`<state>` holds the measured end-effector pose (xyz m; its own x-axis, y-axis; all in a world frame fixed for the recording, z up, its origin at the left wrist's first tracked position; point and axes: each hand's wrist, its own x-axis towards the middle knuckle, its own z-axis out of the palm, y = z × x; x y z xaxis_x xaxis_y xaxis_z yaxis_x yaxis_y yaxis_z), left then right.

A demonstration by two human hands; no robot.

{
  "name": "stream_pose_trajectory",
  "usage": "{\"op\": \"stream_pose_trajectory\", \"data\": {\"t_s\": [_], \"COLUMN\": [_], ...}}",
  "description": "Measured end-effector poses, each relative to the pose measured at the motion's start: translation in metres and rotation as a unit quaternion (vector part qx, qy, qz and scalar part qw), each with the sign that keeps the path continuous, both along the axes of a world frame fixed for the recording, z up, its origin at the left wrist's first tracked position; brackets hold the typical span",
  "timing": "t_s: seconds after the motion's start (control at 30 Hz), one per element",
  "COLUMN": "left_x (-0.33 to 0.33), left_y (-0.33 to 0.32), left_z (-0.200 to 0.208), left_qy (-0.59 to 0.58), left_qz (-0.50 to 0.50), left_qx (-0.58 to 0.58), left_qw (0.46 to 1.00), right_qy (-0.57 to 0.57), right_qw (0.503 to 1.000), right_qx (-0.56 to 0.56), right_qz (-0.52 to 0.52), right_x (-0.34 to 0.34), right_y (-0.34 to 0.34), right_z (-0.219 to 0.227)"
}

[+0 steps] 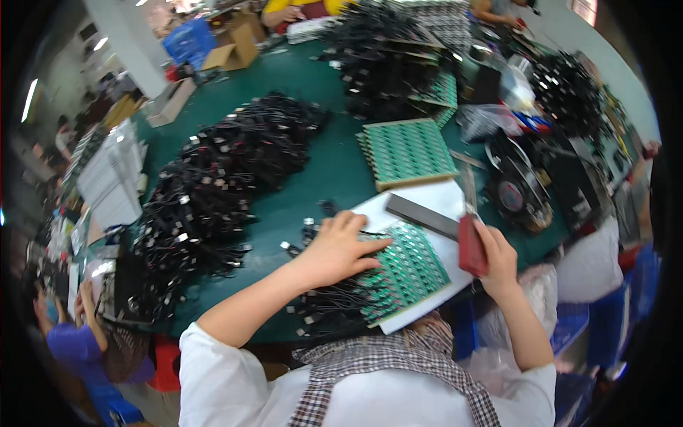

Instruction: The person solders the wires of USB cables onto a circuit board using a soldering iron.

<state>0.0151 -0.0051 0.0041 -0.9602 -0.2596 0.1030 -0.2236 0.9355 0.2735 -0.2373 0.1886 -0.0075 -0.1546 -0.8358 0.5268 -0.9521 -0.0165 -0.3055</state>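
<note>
My left hand (pixel 337 249) rests with fingers spread over the left part of a green circuit board panel (pixel 416 267). Black cables (pixel 331 309) with plug ends run from under this hand toward the left and lie along the panel's left side. My right hand (pixel 498 257) is closed round the thick red handle of a tool (pixel 472 245), just right of the panel. A thin metal shaft seems to extend from its far end. Beneath the panel lies a white sheet (pixel 448 196). On the sheet, beyond the panel, sits a dark grey bar (pixel 421 215).
A stack of green panels (pixel 413 151) stands beyond the sheet. Large heaps of black cables (pixel 228 167) cover the left of the green table (pixel 299 64). To the right are a round black device (pixel 514 192) and plastic bags (pixel 491 121). Other people sit around the table.
</note>
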Motion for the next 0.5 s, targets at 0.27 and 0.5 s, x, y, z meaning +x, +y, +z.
{"op": "stream_pose_trajectory", "data": {"t_s": [0.27,0.5], "left_x": [-0.002,0.002], "left_y": [0.001,0.005], "left_z": [0.003,0.001], "left_qy": [-0.015,-0.044], "left_qz": [0.019,-0.001], "left_qx": [0.03,-0.055], "left_qw": [0.999,0.998], "right_qy": [0.061,0.013], "right_qw": [0.998,0.999], "right_qx": [0.015,-0.036], "right_qz": [0.02,0.003], "right_x": [-0.004,-0.005], "right_y": [-0.018,0.006], "right_z": [0.001,-0.011]}}
